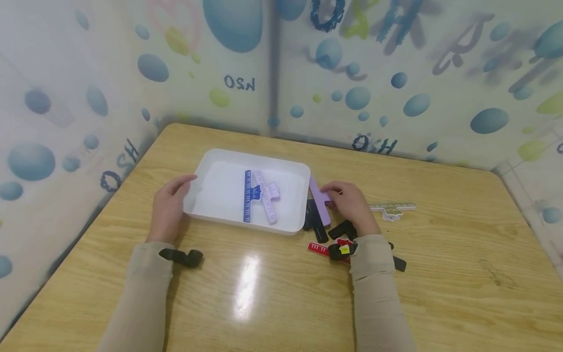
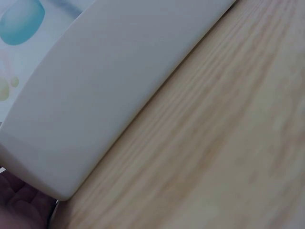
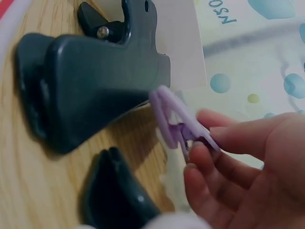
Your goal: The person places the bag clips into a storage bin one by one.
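Note:
A white tray (image 1: pixel 220 195) sits on the table, and my left hand (image 1: pixel 169 205) holds it at its left end. The left wrist view shows curled fingers by a corner of the tray (image 2: pixel 109 71). Inside lie a dark blue clip (image 1: pixel 248 200) and a pale purple clip (image 1: pixel 269 208), side by side and overlapping. My right hand (image 1: pixel 349 203) pinches another purple clip (image 1: pixel 319 203) by its handles, just outside the tray's right end. In the right wrist view this purple clip (image 3: pixel 164 117) is between thumb and fingers, beside a large black clip (image 3: pixel 100 76).
Black clips (image 1: pixel 321 232) lie by the tray's right end, with another black clip (image 1: pixel 343 229) near the right wrist. A red clip (image 1: pixel 317 249) is partly hidden by the right wrist camera. Further right lies a white-and-gold clip (image 1: pixel 393 208). Patterned walls border the wooden table (image 1: pixel 281 303).

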A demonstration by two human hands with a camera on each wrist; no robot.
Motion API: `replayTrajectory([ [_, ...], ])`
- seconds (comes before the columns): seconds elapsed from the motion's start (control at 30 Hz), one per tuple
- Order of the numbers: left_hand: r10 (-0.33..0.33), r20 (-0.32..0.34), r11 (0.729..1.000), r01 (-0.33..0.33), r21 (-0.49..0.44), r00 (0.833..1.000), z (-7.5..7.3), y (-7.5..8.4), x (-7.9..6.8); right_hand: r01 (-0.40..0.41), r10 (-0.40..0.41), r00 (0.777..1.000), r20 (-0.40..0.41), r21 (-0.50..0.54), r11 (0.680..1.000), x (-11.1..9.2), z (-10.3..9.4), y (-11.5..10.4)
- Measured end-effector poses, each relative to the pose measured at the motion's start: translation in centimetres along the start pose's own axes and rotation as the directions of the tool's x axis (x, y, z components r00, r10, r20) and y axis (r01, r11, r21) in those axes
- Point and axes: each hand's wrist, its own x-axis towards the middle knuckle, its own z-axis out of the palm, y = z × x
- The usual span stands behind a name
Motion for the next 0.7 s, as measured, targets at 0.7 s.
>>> replayTrajectory([
  [0.7,-0.001,-0.005,1.0,0.001,0.02,1.0,0.1,-0.09,-0.11,0.067,0.055,0.971,-0.232,0.485,0.872,-0.32,-0.75,-0.83],
])
